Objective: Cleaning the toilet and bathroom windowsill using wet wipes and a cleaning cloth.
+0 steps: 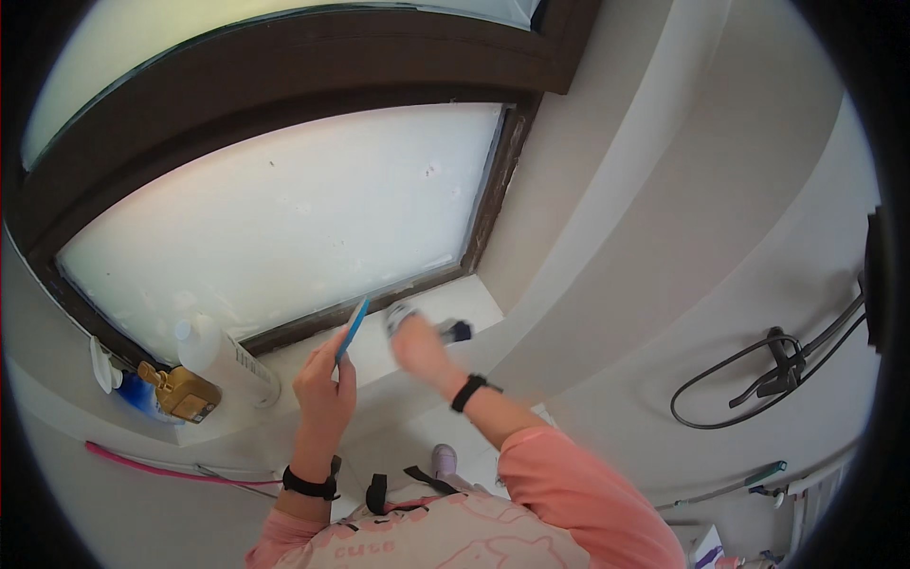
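My left hand [325, 384] pinches a thin, flat blue piece [353, 330] on edge above the windowsill [379, 357]; its exact kind is not clear. To its right, my right hand [420, 351] is closed and smeared by motion. A whitish-grey thing [400, 313] shows at its fingers, too blurred to name. Just beyond that hand, a small item with a dark end [457, 332] lies on the sill, partly hidden. Left of my hands stand a tall white bottle [223, 360], a gold bottle [185, 391] and a blue bottle [140, 396] with a white top.
A frosted window pane [284, 209] in a dark brown frame [360, 57] rises behind the sill. A black shower mixer with its hose [782, 365] hangs on the right wall. Below the sill at left runs a pink rod [171, 471]. My shoe [443, 460] stands on the floor.
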Demonstrator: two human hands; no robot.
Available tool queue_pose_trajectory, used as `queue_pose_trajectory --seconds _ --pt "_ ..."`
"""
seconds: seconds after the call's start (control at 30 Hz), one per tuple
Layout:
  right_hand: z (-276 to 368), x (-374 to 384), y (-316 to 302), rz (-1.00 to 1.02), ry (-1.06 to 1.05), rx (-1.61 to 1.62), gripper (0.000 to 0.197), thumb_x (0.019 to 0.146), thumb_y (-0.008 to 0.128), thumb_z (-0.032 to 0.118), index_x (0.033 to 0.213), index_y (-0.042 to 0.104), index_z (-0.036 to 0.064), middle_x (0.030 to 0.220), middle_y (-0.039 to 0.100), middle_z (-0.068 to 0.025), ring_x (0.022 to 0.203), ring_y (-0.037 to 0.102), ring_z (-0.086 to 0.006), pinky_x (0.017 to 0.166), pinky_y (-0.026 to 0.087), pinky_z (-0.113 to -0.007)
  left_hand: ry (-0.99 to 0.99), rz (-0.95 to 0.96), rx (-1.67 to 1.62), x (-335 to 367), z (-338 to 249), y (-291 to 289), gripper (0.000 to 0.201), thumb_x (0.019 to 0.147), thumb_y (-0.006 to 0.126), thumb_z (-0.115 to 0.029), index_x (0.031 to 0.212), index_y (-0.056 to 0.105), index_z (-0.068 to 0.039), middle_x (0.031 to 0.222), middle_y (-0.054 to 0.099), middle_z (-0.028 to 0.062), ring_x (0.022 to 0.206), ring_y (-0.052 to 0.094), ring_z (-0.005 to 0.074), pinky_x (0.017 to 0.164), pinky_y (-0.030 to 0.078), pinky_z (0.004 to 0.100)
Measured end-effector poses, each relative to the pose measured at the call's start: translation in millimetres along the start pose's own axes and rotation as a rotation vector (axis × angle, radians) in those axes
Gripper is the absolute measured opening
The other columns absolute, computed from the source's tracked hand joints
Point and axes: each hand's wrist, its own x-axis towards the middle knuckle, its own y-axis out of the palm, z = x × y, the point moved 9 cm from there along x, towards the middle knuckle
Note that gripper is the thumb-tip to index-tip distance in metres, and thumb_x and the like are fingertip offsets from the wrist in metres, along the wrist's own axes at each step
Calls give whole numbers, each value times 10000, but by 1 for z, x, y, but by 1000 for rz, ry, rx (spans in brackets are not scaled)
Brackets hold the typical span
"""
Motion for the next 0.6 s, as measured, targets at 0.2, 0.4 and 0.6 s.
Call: queue_pose_trajectory --seconds 0.2,0.4,0.6 --pt "-88 -67 -60 -101 148 117 181 826 528 122 865 620 -29 860 615 -230 865 571 -401 862 437 -490 -10 -49 -26 8 1 -2 360 805 602 45 1150 682 -20 900 685 147 840 643 267 685 512 335" --pt "-41 -23 6 -13 147 107 129 791 570 92 874 613 4 906 603 -205 923 558 -389 867 440 -470 -67 36 -151 9 8 50 357 809 605 31 1151 687 -32 749 582 93 767 538 229 641 445 308" --pt "0 -90 -31 46 178 636 116 834 581 95 899 606 1 1009 599 -156 948 580 -332 859 467 -476 -437 269 -316 24 16 130 330 863 599 -4 1185 664 -38 871 624 87 806 537 179 700 453 279"
